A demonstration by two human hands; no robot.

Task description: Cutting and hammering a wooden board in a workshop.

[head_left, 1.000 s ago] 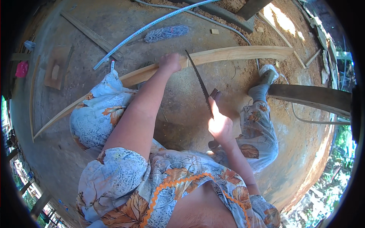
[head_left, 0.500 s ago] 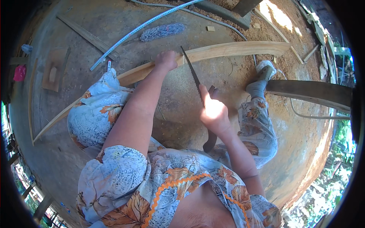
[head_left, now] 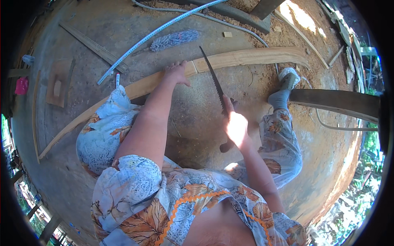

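A long pale wooden plank [head_left: 242, 58] stretches from side to side in front of me, with a narrow cut line across it near the middle. Just left of that cut, my left hand [head_left: 176, 74] rests on the plank, fingers laid over it and thumb spread apart, so it is open. My right hand [head_left: 237, 125] is closed around the handle of a handsaw [head_left: 214, 80]. The toothed blade points up and away, its tip just right of the cut. Part of the plank's left half is hidden behind my arm and knee.
A measuring tape [head_left: 143, 40] lies beyond the plank, beside a grey fluffy duster [head_left: 175, 40]. Thin wood strips [head_left: 88, 43] lie at the far left. A dark beam [head_left: 336, 103] juts in at the right, near my foot [head_left: 289, 76]. Sawdust covers the far right ground.
My left hand has loosened from a closed hold and shifted slightly left, its fingers now spread. The saw has moved a little right, exposing the cut line. The plank's right end has turned slightly.
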